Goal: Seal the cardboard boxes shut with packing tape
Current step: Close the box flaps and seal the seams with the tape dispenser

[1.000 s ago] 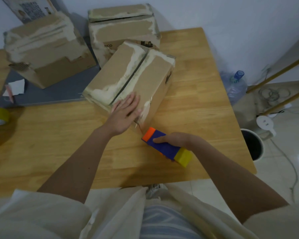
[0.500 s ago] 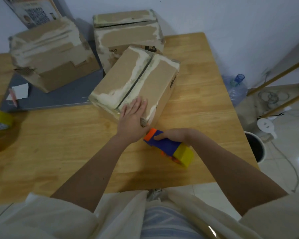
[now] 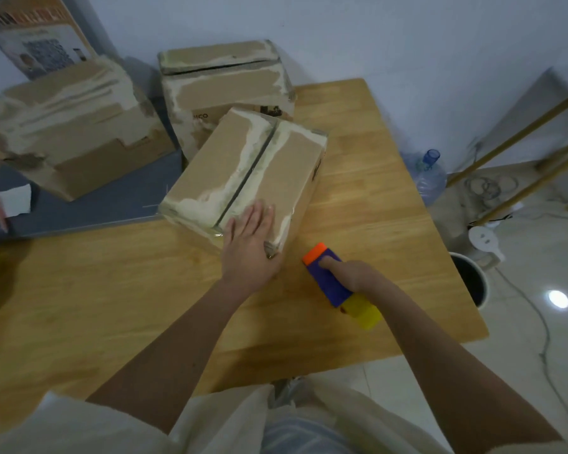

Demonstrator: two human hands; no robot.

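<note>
Cardboard box (image 3: 243, 172) on wooden table (image 3: 374, 191); water bottle (image 3: 428, 175) on floor beside

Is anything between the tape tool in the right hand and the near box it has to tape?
Nothing visible blocks it. The right hand holds the blue tape tool just off the near corner of the near box, with only bare table between them. The left hand lies flat on that corner, beside the open seam.
</note>
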